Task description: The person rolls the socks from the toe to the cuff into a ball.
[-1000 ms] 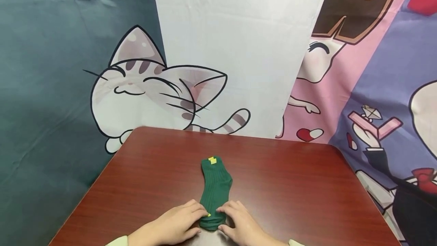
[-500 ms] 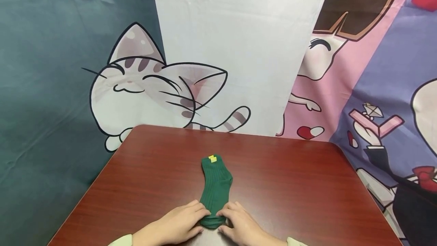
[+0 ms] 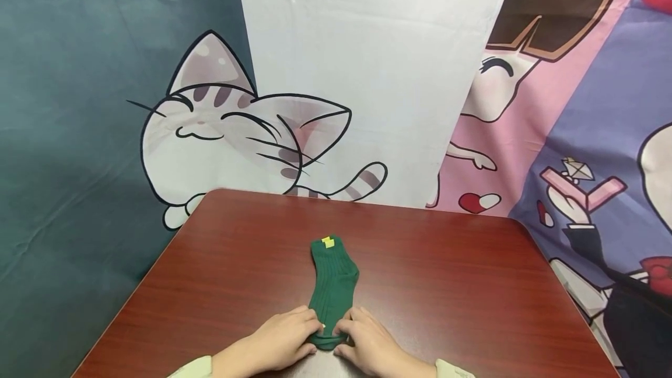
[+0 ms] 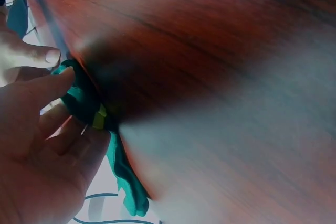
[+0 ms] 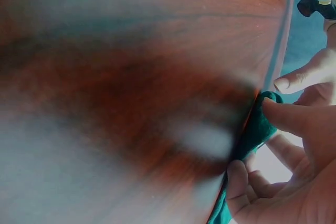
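Observation:
A green ribbed sock, possibly layered as a pair, lies lengthwise on the table, with a yellow tag at its far end. Its near end is folded over in layers. My left hand grips the left side of that folded end between thumb and fingers, and my right hand pinches the right side. From the left wrist, the green fabric sits between thumb and fingers, with a second yellow tag by the fingers. In the right wrist view the thumb presses on the rolled fabric.
The reddish-brown wooden table has rounded far corners. Behind it hang printed cloths with a cartoon cat and cartoon figures. A black strap-like piece shows on the other wrist in the right wrist view.
Both hands stay on the sock's near end, and the left thumb has moved slightly inward over the fold. The sock lies nearly the same; the head view has tilted a little.

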`<state>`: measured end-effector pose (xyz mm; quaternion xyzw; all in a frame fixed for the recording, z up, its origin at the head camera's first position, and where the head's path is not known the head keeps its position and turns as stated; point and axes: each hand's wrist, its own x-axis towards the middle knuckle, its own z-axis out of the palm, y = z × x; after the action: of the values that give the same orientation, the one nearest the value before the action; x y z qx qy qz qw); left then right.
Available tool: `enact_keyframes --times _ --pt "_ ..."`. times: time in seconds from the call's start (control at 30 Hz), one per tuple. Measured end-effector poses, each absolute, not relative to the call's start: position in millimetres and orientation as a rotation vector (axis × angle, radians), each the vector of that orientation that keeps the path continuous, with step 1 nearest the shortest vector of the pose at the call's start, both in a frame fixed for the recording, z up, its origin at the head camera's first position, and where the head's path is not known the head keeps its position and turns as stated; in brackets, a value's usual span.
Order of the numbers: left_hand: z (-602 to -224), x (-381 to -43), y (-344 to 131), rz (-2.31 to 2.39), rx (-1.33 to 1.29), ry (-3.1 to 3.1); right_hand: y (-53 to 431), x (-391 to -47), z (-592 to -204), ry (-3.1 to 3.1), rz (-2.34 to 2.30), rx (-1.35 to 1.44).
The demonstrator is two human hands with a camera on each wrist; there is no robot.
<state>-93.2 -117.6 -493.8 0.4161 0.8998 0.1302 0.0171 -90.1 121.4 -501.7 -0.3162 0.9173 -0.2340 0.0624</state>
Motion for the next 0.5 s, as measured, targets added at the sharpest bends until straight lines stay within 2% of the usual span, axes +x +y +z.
enact_keyframes --times 0.5 --pt "-496.7 -93.0 -110.0 0.399 1.162 2.823 117.6 -91.2 -501.1 2.815 -0.668 -0.949"
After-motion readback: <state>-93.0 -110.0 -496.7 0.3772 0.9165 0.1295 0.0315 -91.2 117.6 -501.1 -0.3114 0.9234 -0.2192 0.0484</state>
